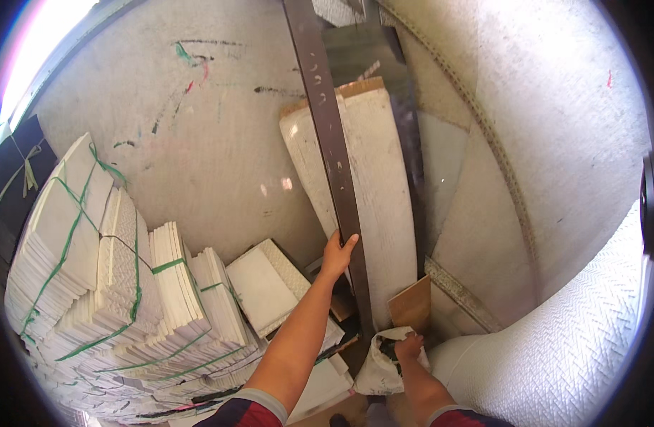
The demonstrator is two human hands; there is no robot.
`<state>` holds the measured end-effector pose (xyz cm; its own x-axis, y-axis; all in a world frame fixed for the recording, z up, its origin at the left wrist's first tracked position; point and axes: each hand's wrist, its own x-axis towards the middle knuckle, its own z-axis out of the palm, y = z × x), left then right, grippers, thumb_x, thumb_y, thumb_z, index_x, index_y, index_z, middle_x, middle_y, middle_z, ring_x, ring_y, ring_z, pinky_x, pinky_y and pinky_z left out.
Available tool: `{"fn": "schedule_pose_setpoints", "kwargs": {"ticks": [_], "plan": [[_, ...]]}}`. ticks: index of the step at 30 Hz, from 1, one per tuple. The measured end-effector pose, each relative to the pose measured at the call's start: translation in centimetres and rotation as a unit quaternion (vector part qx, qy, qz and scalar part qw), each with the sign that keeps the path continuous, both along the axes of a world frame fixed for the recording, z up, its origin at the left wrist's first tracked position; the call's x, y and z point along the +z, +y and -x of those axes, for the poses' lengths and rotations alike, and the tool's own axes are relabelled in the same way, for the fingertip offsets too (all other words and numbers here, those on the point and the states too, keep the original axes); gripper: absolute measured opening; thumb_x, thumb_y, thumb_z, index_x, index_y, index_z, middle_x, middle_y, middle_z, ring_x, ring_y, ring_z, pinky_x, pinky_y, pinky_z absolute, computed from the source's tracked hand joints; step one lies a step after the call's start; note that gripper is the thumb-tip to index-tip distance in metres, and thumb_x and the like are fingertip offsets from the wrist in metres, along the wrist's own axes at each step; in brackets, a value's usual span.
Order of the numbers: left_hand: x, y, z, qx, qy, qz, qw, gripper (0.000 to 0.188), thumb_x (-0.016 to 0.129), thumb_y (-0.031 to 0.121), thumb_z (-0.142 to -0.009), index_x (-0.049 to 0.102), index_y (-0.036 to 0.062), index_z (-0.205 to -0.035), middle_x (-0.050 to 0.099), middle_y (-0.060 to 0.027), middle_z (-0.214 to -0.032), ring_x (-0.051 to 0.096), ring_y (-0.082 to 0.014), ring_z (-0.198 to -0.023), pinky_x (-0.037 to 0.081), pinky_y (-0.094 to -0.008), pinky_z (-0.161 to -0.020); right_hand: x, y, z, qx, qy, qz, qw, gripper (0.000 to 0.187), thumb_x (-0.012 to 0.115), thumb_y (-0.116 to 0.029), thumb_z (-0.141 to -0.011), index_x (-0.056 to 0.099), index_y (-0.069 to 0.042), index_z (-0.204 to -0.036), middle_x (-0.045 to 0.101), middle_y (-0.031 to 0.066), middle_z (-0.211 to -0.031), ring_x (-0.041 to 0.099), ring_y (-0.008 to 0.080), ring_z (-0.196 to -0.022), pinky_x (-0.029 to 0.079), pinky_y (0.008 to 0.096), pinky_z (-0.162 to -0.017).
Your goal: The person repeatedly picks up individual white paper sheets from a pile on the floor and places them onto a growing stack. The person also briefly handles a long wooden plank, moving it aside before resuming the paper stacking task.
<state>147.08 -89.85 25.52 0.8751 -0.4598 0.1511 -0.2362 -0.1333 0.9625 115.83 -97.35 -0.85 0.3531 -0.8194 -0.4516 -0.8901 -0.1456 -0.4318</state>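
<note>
A long dark brown bar with pale scuffs leans upright, running from the top edge down to the lower middle. My left hand is wrapped around it low down, thumb on its front face. To the right, my right hand is closed at the mouth of a white sack; its fingers curl over the rim and their tips are partly hidden. Something dark and greenish shows inside the sack. Behind the bar stands a tall whitish panel with a brown top edge.
Stacks of white panels tied with green straps fill the left side. A large roll of white textured sheet lies at the right. A brown board piece stands beside the sack. The marked grey wall rises behind.
</note>
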Motion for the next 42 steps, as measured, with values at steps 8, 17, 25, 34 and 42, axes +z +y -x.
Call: {"fn": "schedule_pose_setpoints", "kwargs": {"ticks": [8, 17, 25, 34, 42], "plan": [[0.4, -5.0, -0.8, 0.017, -0.071, -0.198, 0.977, 0.081, 0.068, 0.064, -0.098, 0.061, -0.0063, -0.136, 0.074, -0.0288, -0.12, 0.072, -0.0393, -0.116, 0.055, -0.0453, -0.099, 2.4, -0.6, -1.5, -0.017, -0.025, -0.037, 0.999, 0.044, 0.075, -0.017, -0.089, 0.066, -0.005, -0.13, 0.05, 0.0212, -0.142, 0.053, 0.0403, -0.134, 0.05, 0.0489, -0.112], [1.9, -5.2, 0.4, 0.024, -0.016, -0.219, 0.975, 0.084, 0.074, 0.067, -0.092, 0.065, -0.007, -0.13, 0.073, -0.032, -0.12, 0.071, -0.0418, -0.117, 0.056, -0.0486, -0.097, 3.5, 0.0, -1.2, 0.0, -0.015, -0.06, 0.998, 0.046, 0.074, -0.016, -0.093, 0.064, -0.006, -0.137, 0.05, 0.0211, -0.145, 0.053, 0.0391, -0.135, 0.049, 0.0476, -0.114], [-2.0, -0.9, 6.1, 0.08, -0.032, -0.167, 0.982, 0.079, 0.078, 0.059, -0.091, 0.064, -0.0044, -0.136, 0.07, -0.0308, -0.13, 0.069, -0.0432, -0.123, 0.054, -0.0481, -0.103, 5.3, 3.3, -4.1, 0.063, -0.102, 0.02, 0.993, 0.043, 0.075, -0.023, -0.094, 0.067, -0.008, -0.133, 0.06, 0.0214, -0.132, 0.06, 0.041, -0.126, 0.051, 0.0524, -0.106], [-9.1, 13.7, 22.8, 0.098, 0.133, -0.156, 0.974, 0.067, 0.077, 0.049, -0.096, 0.064, -0.0013, -0.138, 0.075, -0.0249, -0.123, 0.075, -0.0319, -0.112, 0.057, -0.0411, -0.097, 9.0, 10.9, -5.6, 0.258, -0.297, 0.03, 0.919, 0.052, 0.079, -0.029, -0.091, 0.061, -0.006, -0.134, 0.059, 0.0213, -0.128, 0.06, 0.0427, -0.121, 0.051, 0.0514, -0.1], [-14.2, 37.0, 38.4, 0.345, 0.152, -0.122, 0.918, 0.057, 0.072, 0.047, -0.1, 0.07, -0.002, -0.129, 0.074, -0.0235, -0.125, 0.073, -0.0337, -0.115, 0.057, -0.0419, -0.096, 12.7, 28.6, 3.4, 0.479, -0.333, -0.029, 0.811, 0.042, 0.077, -0.025, -0.093, 0.065, -0.008, -0.129, 0.062, 0.0181, -0.125, 0.06, 0.0394, -0.12, 0.051, 0.0491, -0.099]]}}
